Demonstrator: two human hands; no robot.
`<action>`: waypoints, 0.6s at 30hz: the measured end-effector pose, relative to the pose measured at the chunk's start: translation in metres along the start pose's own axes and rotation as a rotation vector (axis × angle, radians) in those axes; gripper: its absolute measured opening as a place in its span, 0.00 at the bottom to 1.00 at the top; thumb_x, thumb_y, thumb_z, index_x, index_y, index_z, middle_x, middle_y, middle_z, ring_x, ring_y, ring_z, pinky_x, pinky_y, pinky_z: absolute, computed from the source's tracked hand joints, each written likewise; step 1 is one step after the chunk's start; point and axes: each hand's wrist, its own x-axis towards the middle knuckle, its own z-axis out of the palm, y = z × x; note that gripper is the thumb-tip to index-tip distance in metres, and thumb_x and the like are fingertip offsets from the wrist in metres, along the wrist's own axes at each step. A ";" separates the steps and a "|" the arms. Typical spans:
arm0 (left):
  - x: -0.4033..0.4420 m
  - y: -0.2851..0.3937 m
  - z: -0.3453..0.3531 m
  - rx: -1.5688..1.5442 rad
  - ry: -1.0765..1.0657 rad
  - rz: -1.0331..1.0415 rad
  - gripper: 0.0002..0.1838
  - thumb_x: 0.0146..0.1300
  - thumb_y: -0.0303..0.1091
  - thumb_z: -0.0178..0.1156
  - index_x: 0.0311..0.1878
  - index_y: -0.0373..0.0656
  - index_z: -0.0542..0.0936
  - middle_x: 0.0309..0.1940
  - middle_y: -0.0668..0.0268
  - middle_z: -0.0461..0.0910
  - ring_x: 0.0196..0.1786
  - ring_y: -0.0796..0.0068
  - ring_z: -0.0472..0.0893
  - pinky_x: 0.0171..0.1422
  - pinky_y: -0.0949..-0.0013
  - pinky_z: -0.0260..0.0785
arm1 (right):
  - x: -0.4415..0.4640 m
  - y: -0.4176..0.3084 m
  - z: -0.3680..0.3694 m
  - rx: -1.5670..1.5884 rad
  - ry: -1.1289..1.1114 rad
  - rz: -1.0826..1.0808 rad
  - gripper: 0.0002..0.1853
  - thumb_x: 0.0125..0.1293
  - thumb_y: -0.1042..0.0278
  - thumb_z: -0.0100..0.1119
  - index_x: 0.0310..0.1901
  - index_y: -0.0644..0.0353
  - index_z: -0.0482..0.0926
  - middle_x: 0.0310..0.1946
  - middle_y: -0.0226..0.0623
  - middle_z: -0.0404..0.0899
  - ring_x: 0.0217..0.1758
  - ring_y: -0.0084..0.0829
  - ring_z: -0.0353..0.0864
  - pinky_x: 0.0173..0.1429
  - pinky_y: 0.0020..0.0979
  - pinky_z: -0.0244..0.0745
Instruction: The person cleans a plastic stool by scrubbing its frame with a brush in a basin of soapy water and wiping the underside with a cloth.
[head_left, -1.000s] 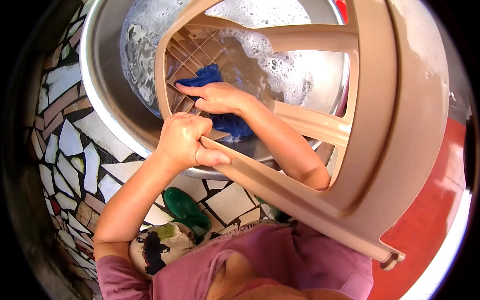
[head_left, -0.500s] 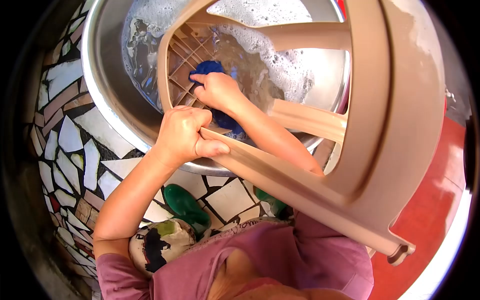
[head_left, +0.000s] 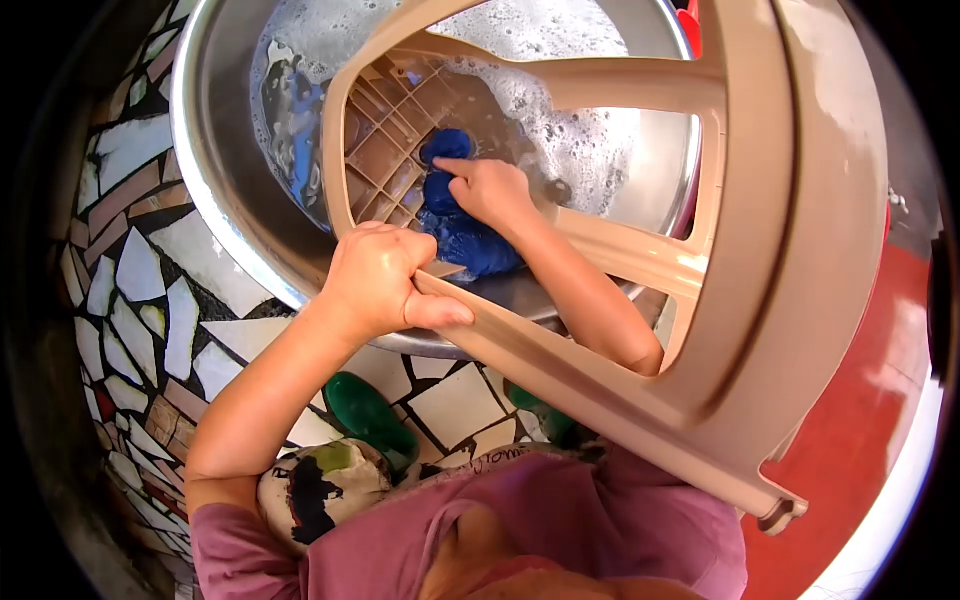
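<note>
A beige plastic stool (head_left: 790, 250) lies tilted over a large metal basin (head_left: 205, 150), its ribbed underside facing me and dipping into soapy water. My left hand (head_left: 375, 275) is closed around the stool's near edge, thumb on the outside. Reaching in between the legs, my right hand (head_left: 490, 190) is closed on a wet blue cloth (head_left: 465, 240) against the ribs. Part of the cloth bunches past my fingertips and part trails toward the near rim of the basin.
White foam (head_left: 540, 30) floats on the water. Underfoot is a broken-tile mosaic floor (head_left: 140, 265), with a green boot (head_left: 370, 415) near the basin. A red surface (head_left: 840, 460) spreads at the right.
My right hand has moved right and slightly down along the ribs with the blue cloth, and more of the cloth shows. The stool has shifted slightly; my left hand keeps its grip.
</note>
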 end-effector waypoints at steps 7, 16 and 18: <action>-0.001 0.000 0.002 0.065 -0.003 0.062 0.39 0.37 0.75 0.62 0.13 0.42 0.65 0.11 0.61 0.66 0.19 0.56 0.72 0.27 0.61 0.65 | -0.009 -0.004 0.034 0.424 -0.020 -0.029 0.22 0.58 0.67 0.52 0.56 0.50 0.79 0.24 0.45 0.80 0.24 0.33 0.79 0.33 0.34 0.73; -0.001 0.005 0.001 0.121 0.006 0.081 0.38 0.38 0.75 0.62 0.14 0.42 0.67 0.12 0.62 0.69 0.20 0.58 0.73 0.28 0.62 0.65 | 0.003 0.006 0.025 0.186 0.253 -0.164 0.22 0.51 0.64 0.66 0.50 0.56 0.77 0.48 0.46 0.71 0.55 0.48 0.70 0.62 0.39 0.66; -0.002 0.007 0.001 0.119 0.016 0.097 0.38 0.38 0.74 0.63 0.15 0.42 0.69 0.13 0.62 0.69 0.21 0.58 0.74 0.29 0.62 0.66 | 0.006 0.011 0.028 0.157 0.239 -0.082 0.22 0.52 0.64 0.68 0.50 0.57 0.77 0.43 0.48 0.77 0.49 0.46 0.76 0.57 0.36 0.71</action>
